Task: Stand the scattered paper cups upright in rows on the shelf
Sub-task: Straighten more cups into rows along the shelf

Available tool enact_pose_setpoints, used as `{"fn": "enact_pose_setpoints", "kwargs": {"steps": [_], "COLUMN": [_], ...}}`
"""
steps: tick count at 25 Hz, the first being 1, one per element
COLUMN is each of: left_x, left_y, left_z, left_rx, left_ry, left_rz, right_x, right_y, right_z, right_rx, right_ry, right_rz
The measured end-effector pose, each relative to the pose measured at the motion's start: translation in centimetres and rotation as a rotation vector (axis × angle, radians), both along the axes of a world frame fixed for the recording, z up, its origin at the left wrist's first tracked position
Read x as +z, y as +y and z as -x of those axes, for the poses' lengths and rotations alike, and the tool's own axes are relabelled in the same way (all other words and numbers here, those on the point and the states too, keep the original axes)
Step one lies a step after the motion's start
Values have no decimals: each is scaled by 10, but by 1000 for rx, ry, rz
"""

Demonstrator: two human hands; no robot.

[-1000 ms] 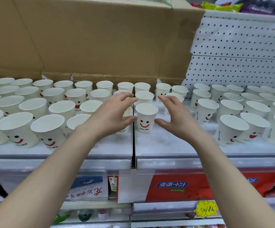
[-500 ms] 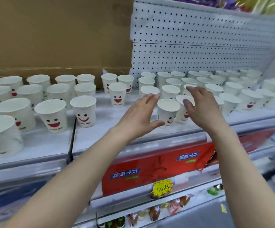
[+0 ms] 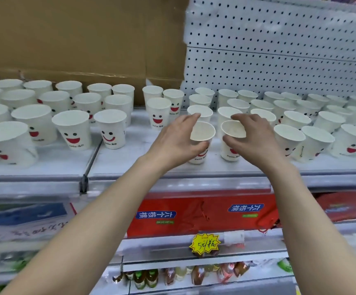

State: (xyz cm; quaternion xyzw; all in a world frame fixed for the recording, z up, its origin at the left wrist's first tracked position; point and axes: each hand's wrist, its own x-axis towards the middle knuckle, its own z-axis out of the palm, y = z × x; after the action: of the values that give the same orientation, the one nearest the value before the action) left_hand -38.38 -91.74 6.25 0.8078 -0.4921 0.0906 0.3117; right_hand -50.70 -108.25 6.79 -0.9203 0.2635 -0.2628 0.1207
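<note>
White, upright at shelf [image 3: 130, 162] front: grips left cup [image 3: 202, 133] with left hand [image 3: 176, 141], fingers [image 3: 190, 118] curled round rim; grips right cup [image 3: 233, 128], just beside, with right hand [image 3: 255, 139] likewise.

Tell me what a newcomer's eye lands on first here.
Smiley-face paper cups crowd the white shelf from edge to edge. At front centre the left grip holds the left cup and the right grip the right cup, side by side. Brown cardboard backs the left half, white pegboard the right.
</note>
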Motion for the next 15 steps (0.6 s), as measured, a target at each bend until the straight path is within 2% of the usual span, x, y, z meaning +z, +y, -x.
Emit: {"fn": "enact_pose_setpoints", "kwargs": {"steps": [3, 5, 10, 15], "left_x": [6, 11, 26, 20], "left_y": [50, 93, 186, 220], "left_z": [-10, -22, -57, -83], "left_rx": [71, 154, 328, 384], "left_ry": [-12, -24, -7, 14], "left_rz": [44, 40, -42, -151], "right_x": [4, 3, -4, -6], "right_y": [31, 58, 124, 168], "right_z": [-16, -36, -90, -126], "right_rx": [90, 183, 417, 499], "right_ry": [-118, -129, -77, 8], "right_rz": [3, -36, -65, -35]}}
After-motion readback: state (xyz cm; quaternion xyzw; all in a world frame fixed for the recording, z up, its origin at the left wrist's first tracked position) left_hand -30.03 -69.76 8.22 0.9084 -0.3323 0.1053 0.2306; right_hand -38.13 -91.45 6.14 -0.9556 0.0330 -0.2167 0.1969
